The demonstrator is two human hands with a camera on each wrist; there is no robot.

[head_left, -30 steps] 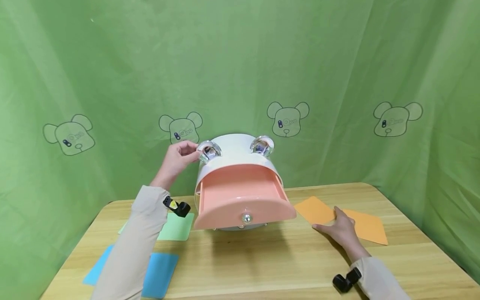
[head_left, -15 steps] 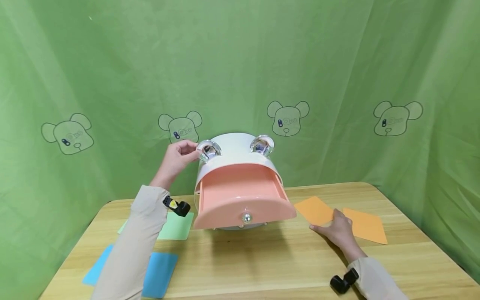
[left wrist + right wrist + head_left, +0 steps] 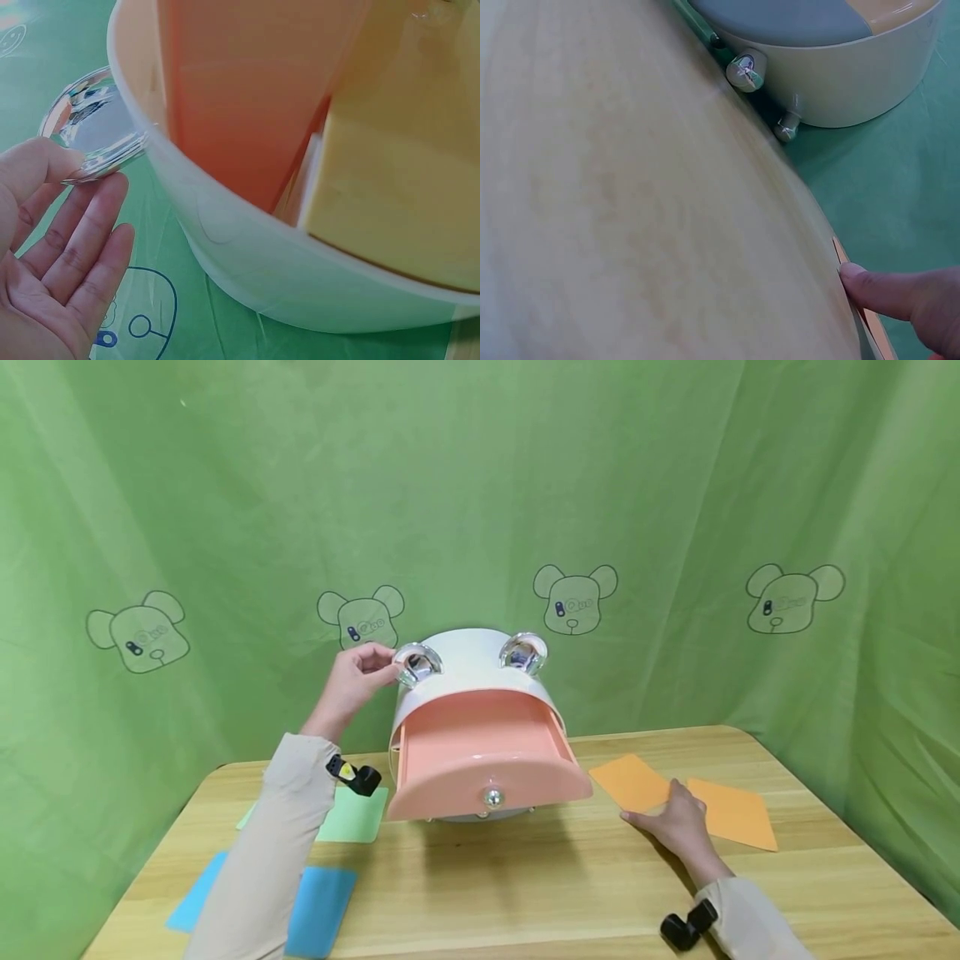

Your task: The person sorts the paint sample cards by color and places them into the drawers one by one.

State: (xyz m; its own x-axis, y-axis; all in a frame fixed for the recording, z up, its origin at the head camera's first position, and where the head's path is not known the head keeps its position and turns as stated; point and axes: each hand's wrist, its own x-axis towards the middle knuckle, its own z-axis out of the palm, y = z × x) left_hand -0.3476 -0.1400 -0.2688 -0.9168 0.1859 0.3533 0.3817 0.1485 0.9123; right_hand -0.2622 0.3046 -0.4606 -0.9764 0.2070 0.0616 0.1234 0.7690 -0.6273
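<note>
A white frog-shaped box with silver ring eyes stands on the table. Its pink drawer is pulled out, showing a bare pink interior. With thumb and fingertips my left hand pinches the left silver eye; the left wrist view shows the thumb on the eye's rim and the other fingers spread below. My right hand lies low at the right, thumb and forefinger around the corner of an orange card. In the right wrist view the thumb presses at the card's edge.
A second orange card lies right of my right hand. Green cards and blue cards lie at the left, partly hidden by my left sleeve. A green curtain with bear drawings hangs behind the wooden table.
My right hand has shifted slightly left along the near orange card. The left hand, the frog box and its drawer stay where they were.
</note>
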